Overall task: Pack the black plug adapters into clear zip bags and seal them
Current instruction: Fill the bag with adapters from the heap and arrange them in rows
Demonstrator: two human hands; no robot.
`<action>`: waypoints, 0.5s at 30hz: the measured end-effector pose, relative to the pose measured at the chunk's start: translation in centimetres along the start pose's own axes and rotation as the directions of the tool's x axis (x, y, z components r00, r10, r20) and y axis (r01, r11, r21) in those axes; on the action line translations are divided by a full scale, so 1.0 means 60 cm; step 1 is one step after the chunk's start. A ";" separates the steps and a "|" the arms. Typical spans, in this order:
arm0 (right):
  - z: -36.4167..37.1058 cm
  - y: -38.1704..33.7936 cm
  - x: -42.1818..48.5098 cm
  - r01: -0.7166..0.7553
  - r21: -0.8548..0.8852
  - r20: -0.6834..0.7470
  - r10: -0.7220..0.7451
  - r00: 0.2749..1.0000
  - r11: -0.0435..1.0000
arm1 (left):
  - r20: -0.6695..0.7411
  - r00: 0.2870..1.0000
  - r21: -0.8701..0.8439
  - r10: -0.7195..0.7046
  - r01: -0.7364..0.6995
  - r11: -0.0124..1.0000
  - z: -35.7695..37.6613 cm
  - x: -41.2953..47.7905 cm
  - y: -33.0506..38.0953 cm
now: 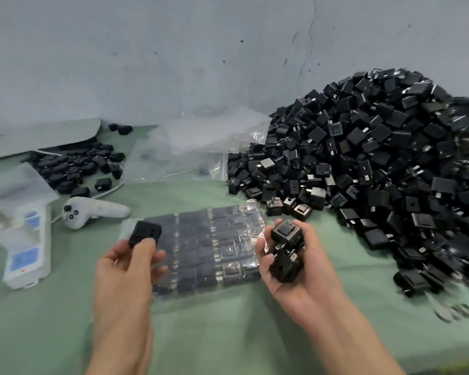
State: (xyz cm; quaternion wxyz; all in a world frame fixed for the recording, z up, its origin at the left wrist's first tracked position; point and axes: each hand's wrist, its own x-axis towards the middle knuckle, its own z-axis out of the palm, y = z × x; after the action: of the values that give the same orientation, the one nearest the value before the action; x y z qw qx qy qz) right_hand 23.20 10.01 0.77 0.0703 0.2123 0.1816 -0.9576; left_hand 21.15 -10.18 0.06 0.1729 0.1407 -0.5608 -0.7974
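Plainly, the right hand (pixel 295 269), cupped loosely round several stacked adapters (pixel 285 250) at lower centre, could spill one onto the filled zip bag (pixel 209 247) alongside, while the left hand (pixel 129 266) pinches a single adapter (pixel 144 234).

One wide-angle camera, worn on the head, is looking forward and down over the table (pixel 228 334), sitting close above the left hand (pixel 125 269) and right hand (pixel 301 277) and facing the wall (pixel 173 50) beyond.
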 end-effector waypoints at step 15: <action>0.029 0.017 0.024 -0.039 -0.129 0.037 0.044 0.998 0.991 | -0.139 0.989 0.237 -0.051 0.083 0.968 -0.163 0.082 -0.008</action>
State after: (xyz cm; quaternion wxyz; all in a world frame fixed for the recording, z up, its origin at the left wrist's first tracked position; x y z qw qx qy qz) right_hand 21.43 8.34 1.30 0.1075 0.1923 0.2370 -0.9462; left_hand 20.75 -20.42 -3.76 0.1642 0.2322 -0.6362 -0.7172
